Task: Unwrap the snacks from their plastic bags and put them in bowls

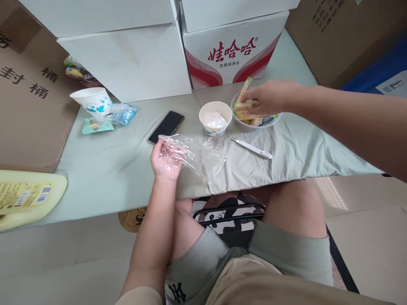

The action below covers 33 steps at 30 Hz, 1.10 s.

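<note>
We take the upright paper cup (216, 131) as our landmark: round, white, smooth-walled, with blue printing low on its side and crumpled clear wrap (214, 119) inside. It stands on the tabletop (108, 169), whose pale green cloth is drawn into soft wrinkles.

To the left of the cup and nearer to us, our left hand (168, 159) lies palm up, its grip half curled, fingers bent loosely around thin, glossy plastic film (203, 159). The film is creased and see-through, spreading from the palm to the area just in front of the cup.

To the right of the cup, our right hand (273, 97) reaches into a round, translucent bowl (241, 123). Its fingers are bent down onto slim, pale, ridged-looking packets (244, 91) with green ends; they touch them, but we cannot tell whether the grip is pinched tight, as the fingertips are partly hidden. One packet stands tilted above the bowl's rim.

In front and to the right of the cup lies a slender white cutter (253, 148). To its left, beyond our left hand, rests a flat black phone (167, 126). Farther left of the cup, a second paper cup (95, 101) sits near a shiny blue packet (127, 114) and a mint-green one (97, 126). Behind the cup rises a flat-sided carton (235, 55) with red lettering.
</note>
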Available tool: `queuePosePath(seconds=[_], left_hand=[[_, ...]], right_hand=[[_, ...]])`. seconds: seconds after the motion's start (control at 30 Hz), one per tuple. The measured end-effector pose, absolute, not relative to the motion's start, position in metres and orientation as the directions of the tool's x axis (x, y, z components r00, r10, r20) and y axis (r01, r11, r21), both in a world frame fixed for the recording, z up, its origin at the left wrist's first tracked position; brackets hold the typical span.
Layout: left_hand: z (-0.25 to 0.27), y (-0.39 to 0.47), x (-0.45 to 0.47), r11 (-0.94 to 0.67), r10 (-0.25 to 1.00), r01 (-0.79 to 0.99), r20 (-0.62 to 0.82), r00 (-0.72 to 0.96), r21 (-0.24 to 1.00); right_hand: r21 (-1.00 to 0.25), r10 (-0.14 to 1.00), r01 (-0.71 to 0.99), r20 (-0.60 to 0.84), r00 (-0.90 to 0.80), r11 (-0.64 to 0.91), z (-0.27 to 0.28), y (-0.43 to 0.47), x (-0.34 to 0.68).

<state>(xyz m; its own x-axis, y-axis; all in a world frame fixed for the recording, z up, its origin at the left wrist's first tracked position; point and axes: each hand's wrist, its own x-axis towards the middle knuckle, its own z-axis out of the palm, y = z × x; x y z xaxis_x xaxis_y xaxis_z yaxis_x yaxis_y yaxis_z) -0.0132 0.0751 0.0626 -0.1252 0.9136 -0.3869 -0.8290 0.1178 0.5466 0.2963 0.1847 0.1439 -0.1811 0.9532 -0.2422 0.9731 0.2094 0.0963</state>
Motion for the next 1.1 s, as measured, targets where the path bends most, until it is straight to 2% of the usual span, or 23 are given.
queuePosePath(seconds=[0.1,0.27,0.53,0.63,0.77,0.83,1.03,1.1], left_hand=[[0.063,0.075,-0.014,0.115,0.915,-0.829,-0.383,-0.126,0.548],[0.064,0.076,-0.011,0.101,0.918,-0.841,-0.375,-0.127,0.531],[0.065,0.075,-0.009,0.083,0.913,-0.845,-0.379,-0.147,0.528],[0.064,0.074,-0.012,0.090,0.921,-0.850,-0.369,-0.128,0.518],[0.064,0.073,-0.015,0.109,0.924,-0.847,-0.368,-0.107,0.520],[0.065,0.074,-0.015,0.117,0.922,-0.845,-0.373,-0.103,0.522],[0.063,0.076,-0.008,0.112,0.909,-0.853,-0.398,-0.119,0.510],[0.062,0.076,-0.006,0.113,0.907,-0.851,-0.403,-0.122,0.512]], right_hand=[[0.139,0.927,0.941,-0.267,-0.264,0.308,0.149,0.198,0.301],[0.250,0.902,0.923,-0.392,-0.180,0.293,0.157,0.196,0.274],[0.292,0.875,0.854,-0.367,-0.316,0.431,0.143,0.197,0.234],[0.229,0.901,0.894,-0.305,-0.310,0.385,0.153,0.189,0.246],[0.050,0.962,0.962,-0.052,-0.266,0.269,0.164,0.159,0.273],[0.002,0.970,0.970,0.008,-0.243,0.243,0.158,0.144,0.284],[-0.123,0.989,0.984,-0.055,-0.134,0.127,0.119,0.133,0.292],[-0.153,0.987,0.979,-0.074,-0.144,0.132,0.117,0.137,0.290]])
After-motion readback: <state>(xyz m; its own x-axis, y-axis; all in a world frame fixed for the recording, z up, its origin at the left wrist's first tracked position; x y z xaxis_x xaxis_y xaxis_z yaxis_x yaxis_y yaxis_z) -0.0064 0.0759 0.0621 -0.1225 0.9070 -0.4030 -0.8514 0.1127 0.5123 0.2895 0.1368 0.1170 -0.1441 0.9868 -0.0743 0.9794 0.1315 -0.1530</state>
